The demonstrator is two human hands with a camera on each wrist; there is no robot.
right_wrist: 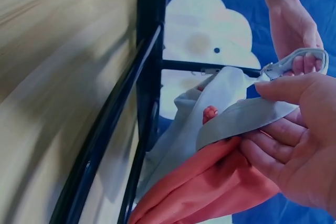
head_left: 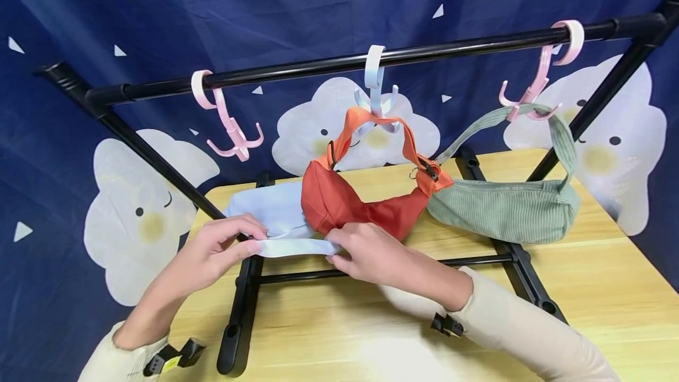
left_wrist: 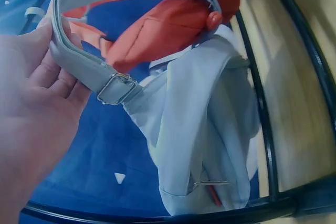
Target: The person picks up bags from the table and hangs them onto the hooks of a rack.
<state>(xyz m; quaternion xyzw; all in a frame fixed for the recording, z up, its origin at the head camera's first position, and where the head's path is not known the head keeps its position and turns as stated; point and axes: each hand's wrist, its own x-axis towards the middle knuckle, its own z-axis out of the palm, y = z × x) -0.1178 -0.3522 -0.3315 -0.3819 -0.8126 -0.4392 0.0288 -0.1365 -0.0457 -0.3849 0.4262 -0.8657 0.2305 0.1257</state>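
Observation:
Both hands hold the strap of a pale blue shoulder bag. At the strap's left end, my left hand pinches it between thumb and fingers. My right hand grips the other end, just in front of a red bag. A metal buckle joins strap and bag in the left wrist view. The pale bag's body hangs below the strap, partly behind the red bag in the head view. By its orange strap, the red bag hangs from a pale blue hook.
A black rail runs across above the hands. On it hang a pink hook at left and another pink hook at right, holding a green corduroy bag. The rack's lower bar crosses above the wooden table.

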